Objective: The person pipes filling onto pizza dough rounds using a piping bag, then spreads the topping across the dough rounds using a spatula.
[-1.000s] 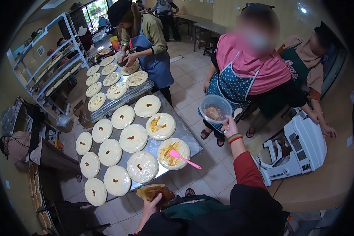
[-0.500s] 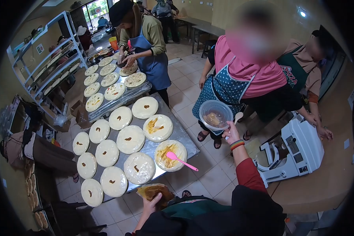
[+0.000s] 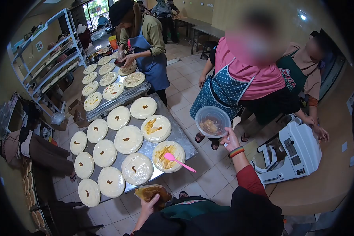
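Observation:
My left hand (image 3: pixel 149 205), low in front of my apron, is closed around a clear plastic bag of brown paste (image 3: pixel 152 194). With my right hand (image 3: pixel 230 137), stretched forward over the floor, I grip the rim of a clear plastic tub (image 3: pixel 213 120) holding a little brown food at its bottom. A pale spoon (image 3: pixel 236 121) is held in that same hand, beside the tub. On the near table, round dough bases (image 3: pixel 129 139) lie in rows, most with a brown dab in the middle. A pink spatula (image 3: pixel 178 162) rests on the nearest smeared dough base (image 3: pixel 159 159).
A person in a blue apron (image 3: pixel 150 65) works over topped dough rounds (image 3: pixel 113 91) at the farther table. Before me stands a person in a dotted apron (image 3: pixel 220 94). To the right a white mixer (image 3: pixel 297 151) sits on a counter; metal shelving (image 3: pixel 47 63) stands left.
The view has shifted slightly, moving the tables a little left in the picture. Both my hands keep their holds. The far worker's hands have moved slightly over the dough.

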Available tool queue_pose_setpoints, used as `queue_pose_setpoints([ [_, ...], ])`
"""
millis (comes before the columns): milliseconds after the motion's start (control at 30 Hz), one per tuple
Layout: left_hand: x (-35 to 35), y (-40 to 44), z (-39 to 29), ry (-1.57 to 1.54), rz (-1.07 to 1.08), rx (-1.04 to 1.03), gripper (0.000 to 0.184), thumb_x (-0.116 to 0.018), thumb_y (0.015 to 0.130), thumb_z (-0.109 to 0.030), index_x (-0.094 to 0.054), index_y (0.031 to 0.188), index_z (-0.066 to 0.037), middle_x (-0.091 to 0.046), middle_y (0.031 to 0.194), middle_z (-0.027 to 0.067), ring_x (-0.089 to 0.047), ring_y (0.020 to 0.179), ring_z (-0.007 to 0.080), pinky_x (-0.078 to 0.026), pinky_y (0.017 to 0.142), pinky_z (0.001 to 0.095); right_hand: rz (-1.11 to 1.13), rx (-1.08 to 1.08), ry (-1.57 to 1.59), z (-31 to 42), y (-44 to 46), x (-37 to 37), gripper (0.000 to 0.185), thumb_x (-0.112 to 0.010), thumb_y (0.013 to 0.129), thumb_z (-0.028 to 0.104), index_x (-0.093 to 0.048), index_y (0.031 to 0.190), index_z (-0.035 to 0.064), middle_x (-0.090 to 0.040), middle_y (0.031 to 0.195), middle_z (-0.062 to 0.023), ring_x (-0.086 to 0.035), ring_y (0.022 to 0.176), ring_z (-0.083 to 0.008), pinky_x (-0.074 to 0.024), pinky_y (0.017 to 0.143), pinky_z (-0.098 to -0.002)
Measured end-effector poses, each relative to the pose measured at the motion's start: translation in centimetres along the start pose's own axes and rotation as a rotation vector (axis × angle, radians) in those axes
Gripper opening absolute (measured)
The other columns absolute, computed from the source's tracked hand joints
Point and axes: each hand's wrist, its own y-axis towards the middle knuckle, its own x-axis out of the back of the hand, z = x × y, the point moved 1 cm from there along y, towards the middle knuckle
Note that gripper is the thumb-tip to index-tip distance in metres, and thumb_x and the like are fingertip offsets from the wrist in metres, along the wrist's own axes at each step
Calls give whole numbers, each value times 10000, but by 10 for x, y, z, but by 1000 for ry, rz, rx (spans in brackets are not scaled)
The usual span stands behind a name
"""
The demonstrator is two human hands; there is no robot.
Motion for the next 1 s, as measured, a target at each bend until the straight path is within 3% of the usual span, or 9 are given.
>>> queue_pose_setpoints([
  [600,0,-11,-7,-4,-12,0,309,-599,747,-51,-500,1031,17,-574,978,104,-558,885,187,-444,787,308,-12,-61,-55,-17,-7,-11,189,-580,724,247,-443,704,118,-389,535,33,-239,325,-67,-333,374,-276],
  [767,3,-14,-7,-3,13,8,312,-592,751,-52,-497,1040,16,-571,984,103,-553,895,191,-439,794,312,-18,41,-53,-7,5,-14,179,-573,733,246,-452,686,122,-373,520,34,-241,326,-66,-326,349,-268],
  [800,4,-15,-6,1,14,2,310,-588,753,-51,-496,1041,17,-568,989,104,-550,903,192,-437,798,314,-30,17,-36,-4,9,-13,172,-543,760,226,-472,844,94,-522,704,-29,-223,318,-76,-336,367,-259],
  [1000,7,-18,-5,-34,3,6,315,-578,753,-44,-488,1050,17,-562,999,109,-544,918,198,-431,810,322,-89,23,-13,5,23,-14,158,-533,762,222,-488,849,98,-562,763,-61,-222,311,-74,-359,373,-260],
])
